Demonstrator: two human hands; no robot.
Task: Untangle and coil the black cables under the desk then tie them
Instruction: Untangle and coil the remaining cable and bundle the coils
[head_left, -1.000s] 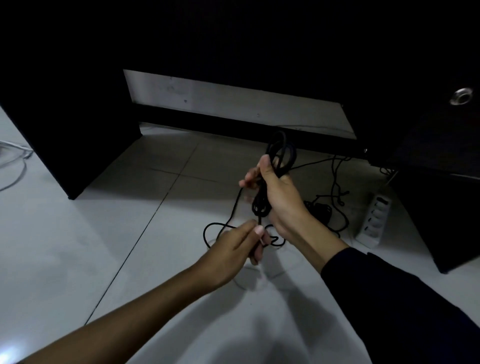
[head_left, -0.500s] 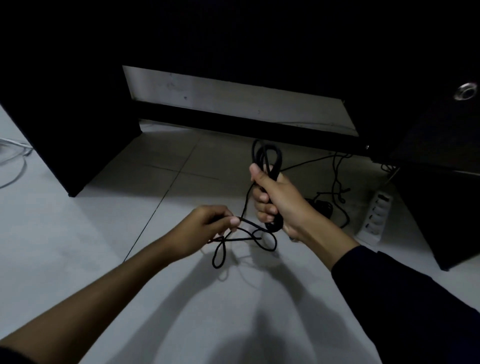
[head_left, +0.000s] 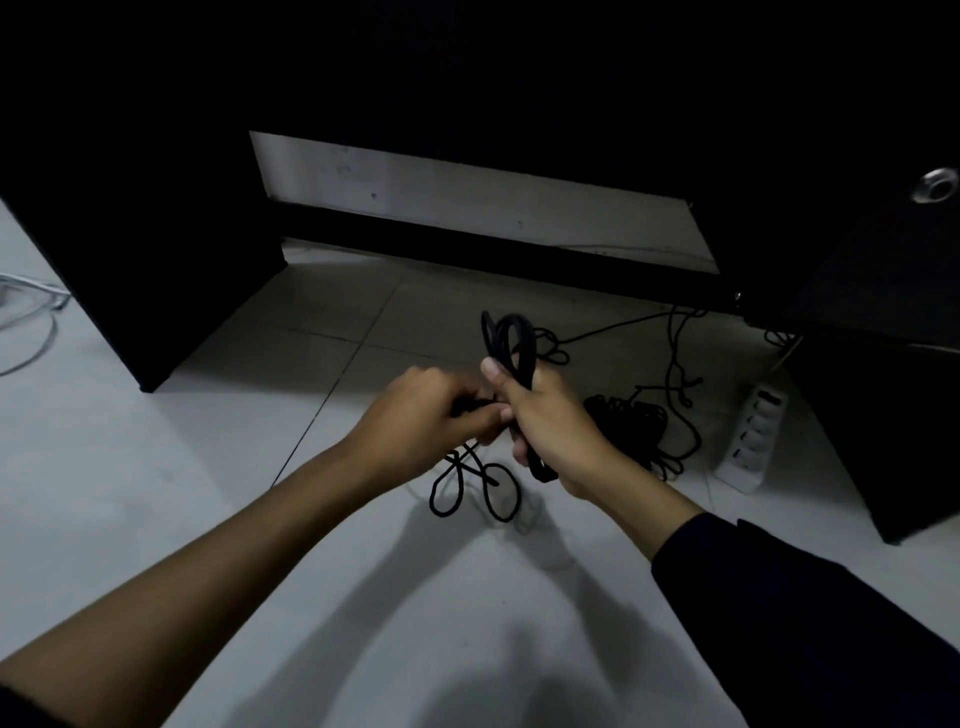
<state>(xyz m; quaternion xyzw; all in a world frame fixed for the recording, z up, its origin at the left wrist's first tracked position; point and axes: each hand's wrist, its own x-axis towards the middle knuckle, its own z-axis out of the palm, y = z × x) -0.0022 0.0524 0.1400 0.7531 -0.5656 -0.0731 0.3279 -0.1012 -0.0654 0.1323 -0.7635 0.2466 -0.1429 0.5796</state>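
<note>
Your right hand (head_left: 545, 421) grips the coiled black cable (head_left: 511, 345) upright above the floor (head_left: 208, 467); your left hand (head_left: 426, 415) pinches its loose end beside it. Open tile lies left, the power strip (head_left: 753, 436) and bench (head_left: 156, 260) edge right.

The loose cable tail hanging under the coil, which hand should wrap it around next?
Probably the left hand. It already pinches the loose tail beside the coil, and its loops dangle just below it. The right hand is clamped around the coil, so letting go would likely undo the loops.
</note>
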